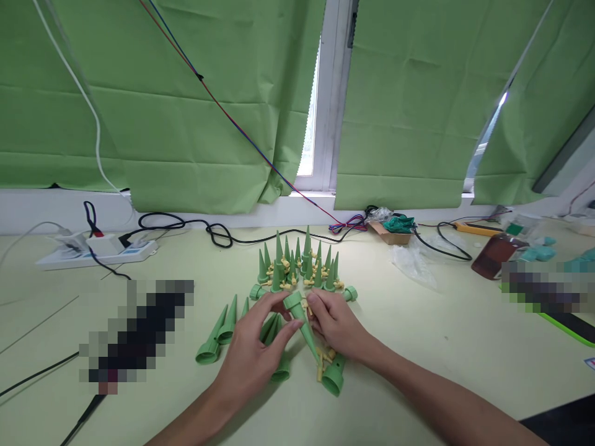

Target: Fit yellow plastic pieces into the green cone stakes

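Between the fingers of my left hand (253, 347) is a green plastic watering spike (304, 328), its wide collar up and its point slanting down to the right. My right hand (337, 322) is closed at the collar, pinching a small yellow valve (305, 305) against its side; part of that valve is hidden by the fingers. Behind both hands stands a cluster of green spikes (307, 254) with yellow valves on them. Several loose spikes (227, 322) lie beside and under my left hand. Below my right hand are another spike (333, 376) and loose yellow valves (320, 368).
A white power strip (100, 253) with plugs sits at the back left, and a black cable (260, 240) runs along the wall. At the back right are a small cardboard box (389, 233), clear plastic bags (411, 263) and a brown bottle (497, 255). Pixelated dark objects lie on both sides.
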The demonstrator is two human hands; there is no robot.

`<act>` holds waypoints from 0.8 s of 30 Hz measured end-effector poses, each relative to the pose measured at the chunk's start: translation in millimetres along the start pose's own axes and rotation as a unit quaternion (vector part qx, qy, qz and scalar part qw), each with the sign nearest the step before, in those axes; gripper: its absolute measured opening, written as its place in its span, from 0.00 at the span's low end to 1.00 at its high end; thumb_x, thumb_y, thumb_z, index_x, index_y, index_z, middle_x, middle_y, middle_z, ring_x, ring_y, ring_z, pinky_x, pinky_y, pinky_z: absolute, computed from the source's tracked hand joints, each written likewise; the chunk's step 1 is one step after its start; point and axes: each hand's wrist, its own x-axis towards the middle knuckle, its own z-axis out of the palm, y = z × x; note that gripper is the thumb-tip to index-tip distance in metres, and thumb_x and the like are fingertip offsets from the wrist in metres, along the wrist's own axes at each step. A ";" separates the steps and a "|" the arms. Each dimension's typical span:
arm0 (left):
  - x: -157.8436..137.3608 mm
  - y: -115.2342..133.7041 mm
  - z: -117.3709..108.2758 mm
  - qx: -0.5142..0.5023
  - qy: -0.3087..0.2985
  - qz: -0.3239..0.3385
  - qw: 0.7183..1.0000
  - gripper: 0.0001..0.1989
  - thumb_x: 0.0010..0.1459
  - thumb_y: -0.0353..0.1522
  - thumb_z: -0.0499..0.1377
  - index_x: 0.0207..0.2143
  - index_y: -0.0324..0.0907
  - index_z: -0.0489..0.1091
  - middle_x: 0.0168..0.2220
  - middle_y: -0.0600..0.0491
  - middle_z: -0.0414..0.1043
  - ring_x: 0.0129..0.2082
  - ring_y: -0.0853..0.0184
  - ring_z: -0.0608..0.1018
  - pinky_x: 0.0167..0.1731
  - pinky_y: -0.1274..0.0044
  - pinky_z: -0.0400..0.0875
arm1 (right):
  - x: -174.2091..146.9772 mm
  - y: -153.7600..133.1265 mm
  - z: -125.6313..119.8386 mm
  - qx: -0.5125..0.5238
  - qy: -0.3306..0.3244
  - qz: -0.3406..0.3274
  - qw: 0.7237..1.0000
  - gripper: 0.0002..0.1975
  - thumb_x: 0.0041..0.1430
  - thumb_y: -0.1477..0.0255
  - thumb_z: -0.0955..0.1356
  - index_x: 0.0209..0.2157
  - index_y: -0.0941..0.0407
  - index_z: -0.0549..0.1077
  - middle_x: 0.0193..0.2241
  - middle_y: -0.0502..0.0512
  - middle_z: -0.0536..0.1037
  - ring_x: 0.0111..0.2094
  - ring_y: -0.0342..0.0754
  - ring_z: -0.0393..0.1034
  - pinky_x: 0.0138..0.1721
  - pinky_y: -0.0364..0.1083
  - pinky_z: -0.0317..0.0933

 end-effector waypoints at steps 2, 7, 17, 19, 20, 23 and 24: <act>-0.4 0.8 0.3 0.021 0.006 0.043 0.999 0.14 0.63 0.35 0.58 0.51 0.50 0.65 0.42 0.55 0.73 0.42 0.66 0.76 0.42 0.77 0.70 | 0.4 0.3 1.3 0.070 -0.016 0.032 0.997 0.23 0.69 0.55 0.58 0.24 0.54 0.57 0.15 0.42 0.55 0.14 0.38 0.49 0.16 0.41 0.46; -0.8 6.0 -0.1 0.050 0.023 0.113 0.992 0.12 0.64 0.31 0.57 0.50 0.48 0.64 0.41 0.54 0.71 0.41 0.66 0.75 0.41 0.77 0.70 | 2.4 -0.5 1.5 0.186 -0.056 0.089 0.977 0.25 0.67 0.51 0.60 0.22 0.54 0.57 0.12 0.40 0.54 0.11 0.37 0.47 0.13 0.39 0.45; 1.2 3.9 1.3 0.047 0.010 0.062 0.997 0.08 0.63 0.34 0.57 0.45 0.45 0.66 0.41 0.53 0.74 0.38 0.66 0.76 0.38 0.76 0.72 | 3.8 -2.0 0.4 0.217 -0.075 0.139 0.963 0.27 0.64 0.49 0.62 0.21 0.55 0.57 0.11 0.40 0.56 0.11 0.36 0.50 0.13 0.38 0.47; 1.0 3.7 1.3 0.030 -0.003 0.012 0.999 0.09 0.64 0.37 0.56 0.45 0.45 0.67 0.40 0.53 0.75 0.38 0.65 0.77 0.38 0.76 0.72 | 3.4 -3.8 0.6 0.215 -0.083 0.133 0.964 0.27 0.64 0.49 0.62 0.21 0.55 0.58 0.11 0.40 0.56 0.11 0.36 0.50 0.13 0.38 0.47; 0.8 3.6 1.2 0.018 -0.010 -0.011 1.000 0.09 0.64 0.38 0.55 0.45 0.45 0.68 0.39 0.53 0.75 0.38 0.65 0.77 0.37 0.76 0.72 | 3.3 -5.1 0.7 0.216 -0.086 0.130 0.964 0.26 0.64 0.50 0.62 0.22 0.55 0.58 0.12 0.40 0.57 0.11 0.36 0.50 0.13 0.38 0.47; 0.8 2.7 0.4 -0.029 -0.025 -0.064 0.997 0.12 0.65 0.40 0.54 0.45 0.45 0.68 0.38 0.53 0.74 0.40 0.63 0.77 0.33 0.78 0.71 | 3.2 -9.0 1.1 0.223 -0.091 0.120 0.963 0.25 0.63 0.50 0.64 0.23 0.55 0.59 0.12 0.39 0.58 0.11 0.36 0.51 0.14 0.38 0.47; 1.1 2.3 0.2 -0.043 -0.025 -0.076 0.996 0.12 0.64 0.41 0.54 0.46 0.45 0.68 0.37 0.53 0.74 0.40 0.63 0.76 0.31 0.79 0.70 | 3.2 -9.7 1.0 0.226 -0.093 0.117 0.963 0.25 0.63 0.50 0.64 0.23 0.55 0.59 0.13 0.40 0.58 0.12 0.36 0.51 0.14 0.38 0.48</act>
